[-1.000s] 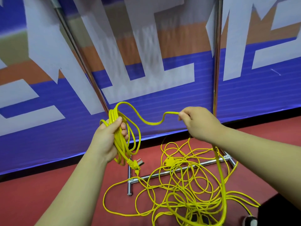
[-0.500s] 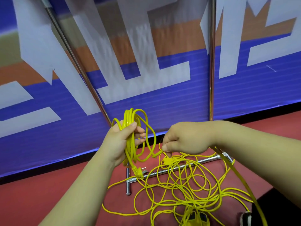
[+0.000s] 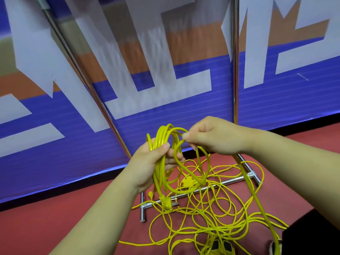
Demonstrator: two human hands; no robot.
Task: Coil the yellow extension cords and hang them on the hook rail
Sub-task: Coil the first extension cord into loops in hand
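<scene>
Above the red floor [image 3: 55,218], before a blue banner [image 3: 184,107], a coil of yellow extension cord [image 3: 159,173] is gripped by the left hand [image 3: 147,166], fingers and thumb curled round the gathered turns, with a plug [image 3: 166,204] hanging below. A fresh loop [image 3: 191,175] is pinched between thumb and forefinger of the right hand [image 3: 211,138], which is held just beside the top of the coil. The rest of the cord is left in a loose tangle [image 3: 211,218] on the floor, across the feet of a metal stand [image 3: 226,182]; no hook rail can be seen.

For this step to be done well, the new loop should be matched in length to the turns already held, laid flat against them rather than threaded through, and only then trapped under the left thumb. A slight twist may be needed so no kink is set, and slack should be drawn gently – a snag looks likely if the tangle is tugged.

The left forearm is raised from the lower left, palm turned inward; the right forearm is brought in from the right, knuckles uppermost
</scene>
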